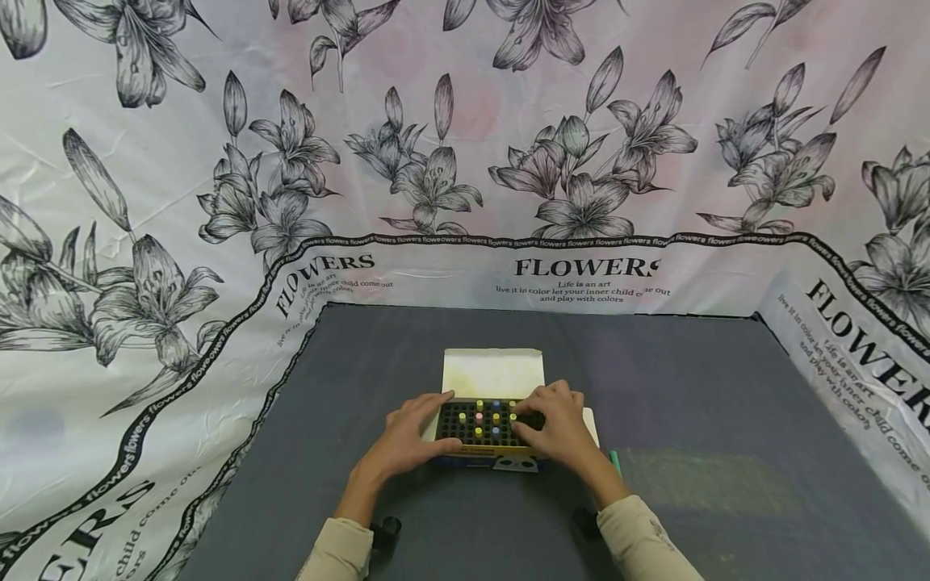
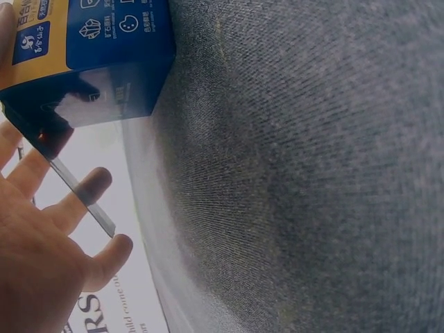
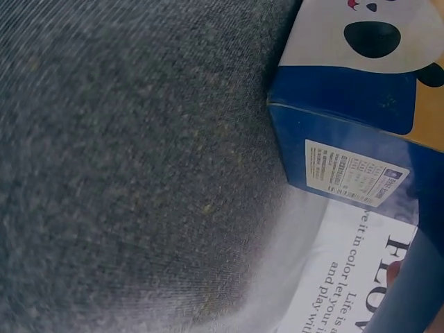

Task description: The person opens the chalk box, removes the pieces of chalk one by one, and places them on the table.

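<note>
A blue-and-yellow box (image 1: 479, 451) stands on the table, its lid (image 1: 494, 373) raised behind it. Inside is a black insert full of holes, where several short coloured chalk sticks stand, yellow, blue and pink, such as a pink one (image 1: 479, 418). My left hand (image 1: 407, 432) holds the box's left end, thumb at the front edge and index finger at the back corner. In the left wrist view its other fingers spread behind a clear-edged flap. At the right end my right hand (image 1: 555, 420) pinches a yellow chalk stick (image 1: 513, 417) between thumb and index fingertips.
A white side flap (image 1: 592, 424) sticks out at the box's right. A thin green stick (image 1: 615, 461) lies by my right wrist. Dark grey cloth (image 1: 697, 387) covers the table, and a flower-printed sheet (image 1: 436, 153) hangs around its back and sides.
</note>
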`<state>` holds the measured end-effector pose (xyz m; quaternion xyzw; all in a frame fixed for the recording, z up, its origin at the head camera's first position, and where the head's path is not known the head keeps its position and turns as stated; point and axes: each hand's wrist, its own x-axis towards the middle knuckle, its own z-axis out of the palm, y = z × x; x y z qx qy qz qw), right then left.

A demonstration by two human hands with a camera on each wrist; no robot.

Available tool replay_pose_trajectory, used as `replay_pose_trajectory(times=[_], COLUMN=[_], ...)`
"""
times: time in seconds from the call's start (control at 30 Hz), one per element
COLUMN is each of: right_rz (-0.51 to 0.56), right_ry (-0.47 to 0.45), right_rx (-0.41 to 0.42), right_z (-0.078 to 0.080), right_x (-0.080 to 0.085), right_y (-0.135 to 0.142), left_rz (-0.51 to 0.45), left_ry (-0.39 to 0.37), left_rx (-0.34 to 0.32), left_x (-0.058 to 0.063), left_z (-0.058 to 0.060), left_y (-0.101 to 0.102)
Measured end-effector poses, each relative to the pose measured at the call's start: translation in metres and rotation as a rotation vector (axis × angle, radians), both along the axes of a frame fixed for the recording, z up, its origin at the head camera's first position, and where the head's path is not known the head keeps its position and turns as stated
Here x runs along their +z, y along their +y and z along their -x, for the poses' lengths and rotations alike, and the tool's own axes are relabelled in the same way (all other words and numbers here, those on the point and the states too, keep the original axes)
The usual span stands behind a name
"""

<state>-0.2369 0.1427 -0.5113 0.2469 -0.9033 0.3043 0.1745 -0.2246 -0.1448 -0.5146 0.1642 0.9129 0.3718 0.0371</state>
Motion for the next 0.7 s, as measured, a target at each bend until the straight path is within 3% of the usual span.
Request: replay_pose_trajectory(times=[0.4, 0.7], right_rz=[0.066, 0.157], right_ry=[0.037, 0.010], right_rx=[0.019, 0.036], right_z=[0.0019, -0.0019], right_x=[-0.0046, -0.0043], right_y=[0.0003, 0.0025], left_rz=[-0.001, -0.006], left_ry=[0.005, -0.010], left_rx=[-0.008, -0.002], left_x=[0.0001, -0.0003], left_z=[-0.0006, 0.0002], left_y=[-0.0006, 0.0002])
